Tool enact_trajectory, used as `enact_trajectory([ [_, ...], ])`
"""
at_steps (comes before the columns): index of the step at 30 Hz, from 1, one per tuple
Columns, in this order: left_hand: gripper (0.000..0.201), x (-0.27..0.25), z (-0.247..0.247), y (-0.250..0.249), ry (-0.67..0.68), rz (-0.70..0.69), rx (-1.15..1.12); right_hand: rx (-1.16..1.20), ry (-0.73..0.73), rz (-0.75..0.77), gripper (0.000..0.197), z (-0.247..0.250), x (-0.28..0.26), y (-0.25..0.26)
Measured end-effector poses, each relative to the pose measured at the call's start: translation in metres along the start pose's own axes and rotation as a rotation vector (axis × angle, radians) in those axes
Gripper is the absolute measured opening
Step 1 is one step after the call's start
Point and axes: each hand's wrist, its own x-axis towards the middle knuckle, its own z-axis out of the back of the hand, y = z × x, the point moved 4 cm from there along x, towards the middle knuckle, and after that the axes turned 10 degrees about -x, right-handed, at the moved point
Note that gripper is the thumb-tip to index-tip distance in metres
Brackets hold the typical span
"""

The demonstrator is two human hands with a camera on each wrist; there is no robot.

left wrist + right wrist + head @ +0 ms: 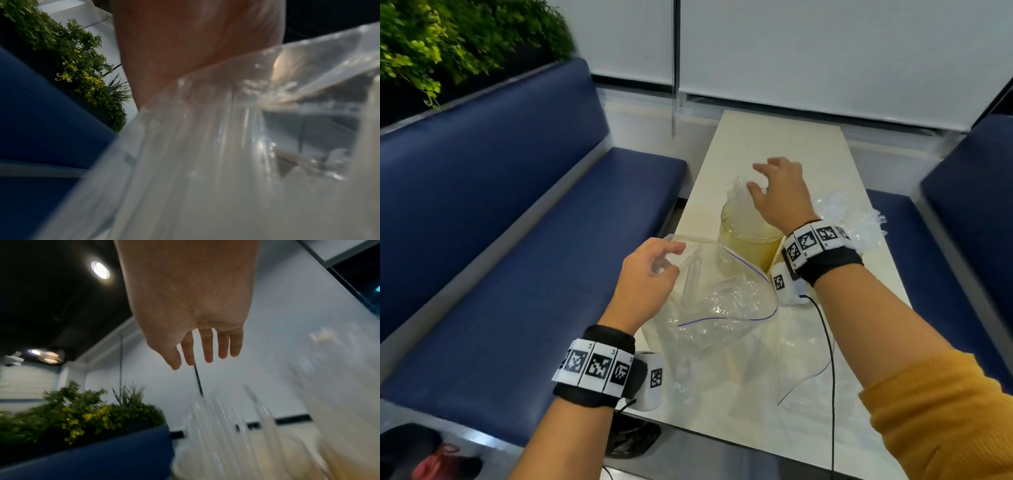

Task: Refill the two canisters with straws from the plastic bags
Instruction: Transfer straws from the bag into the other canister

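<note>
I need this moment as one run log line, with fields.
left hand: holds zip bag mouth | right hand: open above straws | canister: straws inside, upright on table

Evenly lit head view, bent edges; dim blurred wrist views, glare from ceiling lamp (100, 270), bag (205, 162) unfocused.

blue bench seat (517, 274) at 9 o'clock of cream desk (774, 137); leafy plant (448, 41) at 11; white blinds (825, 51) at 12.

Canister (748, 240) on table (784, 137); straws (739, 195) inside; bag (722, 301) in front.
</note>
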Motion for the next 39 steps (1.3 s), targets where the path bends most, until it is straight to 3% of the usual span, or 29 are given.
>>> enact_trajectory([
  [3,0.038,-0.001,0.0,-0.002,0.014,-0.019,-0.008,0.032,-0.112,0.121,0.033,0.054,-0.007,0.029],
  [6,0.044,-0.002,-0.001,-0.006,0.02,-0.025,0.006,0.144,-0.073,0.29,0.026,0.096,-0.034,0.073],
  [8,0.048,-0.002,0.0,-0.007,0.025,-0.035,-0.005,0.13,0.051,0.428,0.028,0.104,-0.062,0.101],
  [10,0.053,-0.003,0.0,-0.009,0.036,-0.033,0.003,-0.034,0.26,0.53,0.03,0.095,-0.093,0.118],
  [13,0.059,-0.006,0.0,-0.012,0.037,-0.034,0.037,-0.362,0.508,0.559,0.047,0.062,-0.127,0.124],
  [15,0.059,-0.008,0.001,-0.014,0.028,-0.046,0.045,-0.517,0.575,0.556,0.055,0.043,-0.138,0.127],
  [22,0.054,-0.013,0.004,-0.011,-0.003,-0.022,0.042,-0.622,0.505,0.587,0.024,0.019,-0.15,0.133],
  [32,0.054,-0.018,0.008,-0.012,0.067,-0.059,0.095,-0.608,0.344,0.492,0.025,0.02,-0.138,0.119],
  [39,0.075,-0.019,0.004,-0.012,0.162,-0.02,0.086,-0.582,0.325,0.424,0.027,0.044,-0.114,0.128],
])
